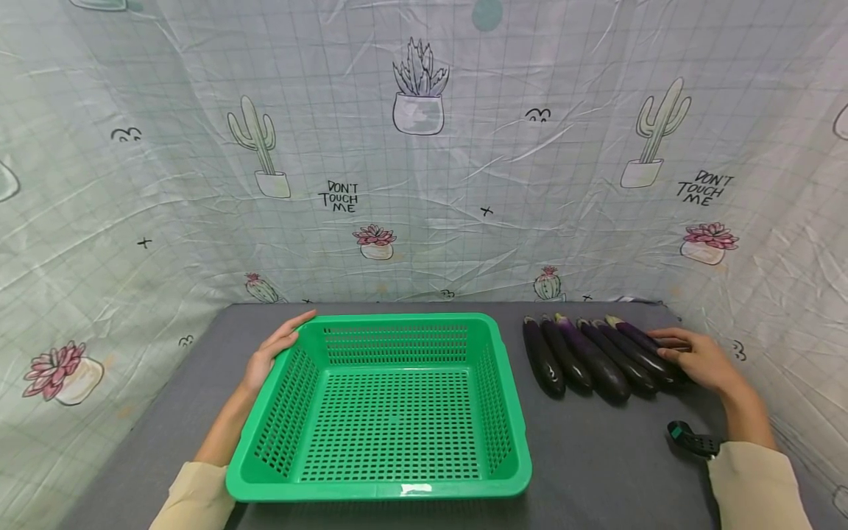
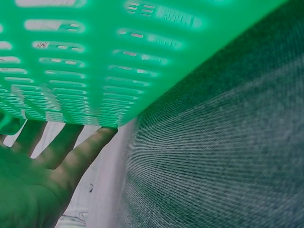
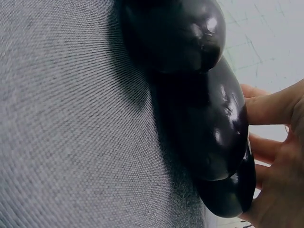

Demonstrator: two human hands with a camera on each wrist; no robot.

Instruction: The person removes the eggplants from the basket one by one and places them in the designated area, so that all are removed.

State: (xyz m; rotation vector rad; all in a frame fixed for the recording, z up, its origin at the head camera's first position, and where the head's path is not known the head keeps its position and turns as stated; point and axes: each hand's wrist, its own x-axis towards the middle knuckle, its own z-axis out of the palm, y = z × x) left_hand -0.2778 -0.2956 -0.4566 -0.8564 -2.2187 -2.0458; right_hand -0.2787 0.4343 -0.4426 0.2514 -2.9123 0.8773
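Note:
A green perforated plastic basket [image 1: 377,491] stands on the grey cloth, with nothing inside. My left hand [image 1: 268,357] is at its left side near the far corner. In the left wrist view the fingers [image 2: 88,149] stretch fairly straight against the outer wall. Several dark purple eggplants [image 1: 592,361] lie side by side to the right of the basket. My right hand [image 1: 698,361] rests on the rightmost eggplant [image 1: 639,338], thumb on top. Up close in the right wrist view, fingertips touching the glossy eggplants [image 3: 204,118] are partly hidden behind them.
A black strap-like device [image 1: 692,440] sits by the right wrist above the grey tabletop cloth [image 1: 596,464]. Behind and on both sides hangs a pale sheet [image 1: 464,243] printed with cacti and lettering.

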